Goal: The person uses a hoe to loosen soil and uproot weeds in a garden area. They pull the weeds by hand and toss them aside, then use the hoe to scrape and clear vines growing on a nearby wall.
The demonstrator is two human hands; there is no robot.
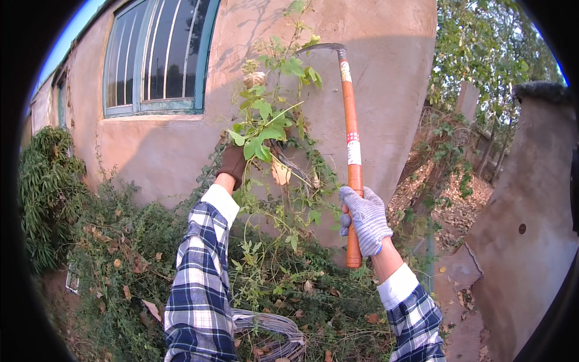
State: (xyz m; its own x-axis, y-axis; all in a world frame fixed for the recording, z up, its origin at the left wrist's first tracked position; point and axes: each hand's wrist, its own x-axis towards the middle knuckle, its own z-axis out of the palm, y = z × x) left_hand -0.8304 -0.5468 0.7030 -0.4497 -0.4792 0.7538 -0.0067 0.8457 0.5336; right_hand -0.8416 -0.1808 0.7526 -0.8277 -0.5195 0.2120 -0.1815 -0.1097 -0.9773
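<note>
A sickle (350, 104) stands nearly upright in my right hand (368, 219), which wears a grey knit glove and wraps the lower part of its wooden handle. Its curved metal blade (322, 46) points left at the top, close to the upper leaves of a climbing vine (264, 135). My left hand (233, 163), in a dark brown glove, reaches in among the vine's stems. Broad green leaves cover its fingers, so its grip is hidden. Dry brown leaves and stems hang just right of that hand, against the plastered wall (167, 158).
A barred window (156, 59) with a blue frame is set in the wall at upper left. Low tangled plants (135, 253) grow along its foot. A coil of grey cable (276, 332) lies among them. At right stands a rounded masonry pillar (520, 226), beside ground strewn with dry leaves.
</note>
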